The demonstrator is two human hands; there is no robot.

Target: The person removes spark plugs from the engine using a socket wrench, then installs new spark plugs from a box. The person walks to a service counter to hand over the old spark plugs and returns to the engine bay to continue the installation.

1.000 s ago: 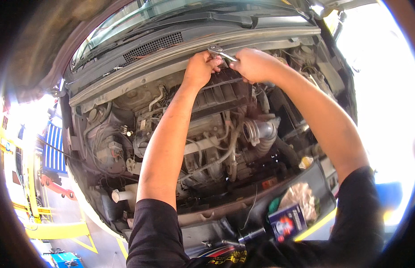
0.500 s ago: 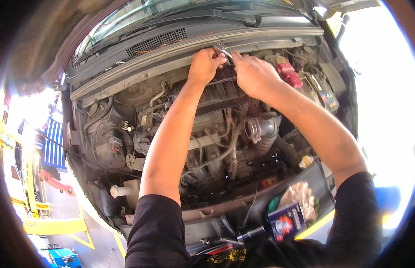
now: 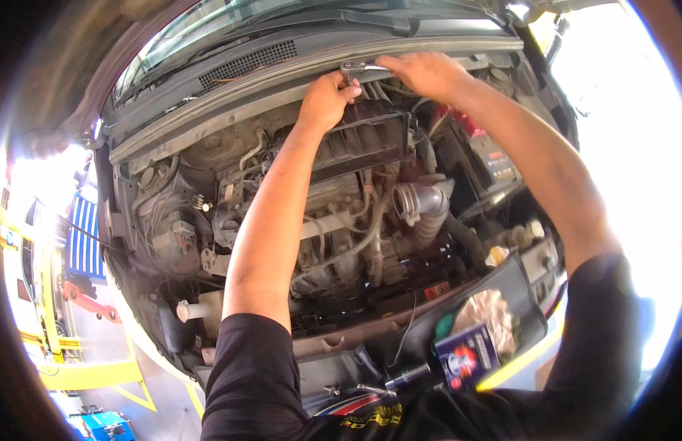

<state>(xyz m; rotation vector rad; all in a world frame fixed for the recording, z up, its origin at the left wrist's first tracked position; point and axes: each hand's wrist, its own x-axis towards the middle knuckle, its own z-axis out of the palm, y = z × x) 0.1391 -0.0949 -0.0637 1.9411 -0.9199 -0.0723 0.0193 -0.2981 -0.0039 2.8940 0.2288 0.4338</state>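
Note:
A chrome ratchet wrench (image 3: pixel 366 67) lies across the far side of the open engine bay, just below the windscreen cowl. My right hand (image 3: pixel 429 76) is closed round its handle end, which points right. At the ratchet's head, my left hand (image 3: pixel 325 103) pinches close beneath it with thumb and fingers; what the ratchet's lower end sits on is hidden. Directly below the hands is a black ribbed plastic housing (image 3: pixel 348 147). Nearer me, a wide intake hose (image 3: pixel 423 206) stands with its round mouth uncovered.
The battery (image 3: pixel 496 160), with a red terminal cover, sits under my right forearm. Along the front edge lie a dark fender cover (image 3: pixel 530 294), a purple box (image 3: pixel 467 358), a crumpled brown cloth (image 3: pixel 495 314) and a chrome tool (image 3: pixel 408 376). A white-capped reservoir (image 3: pixel 201 310) is at left.
My right hand has swung away and to the right, turning the ratchet handle from slanting toward me to pointing right. My left hand stays at the ratchet's head. The view has shifted slightly.

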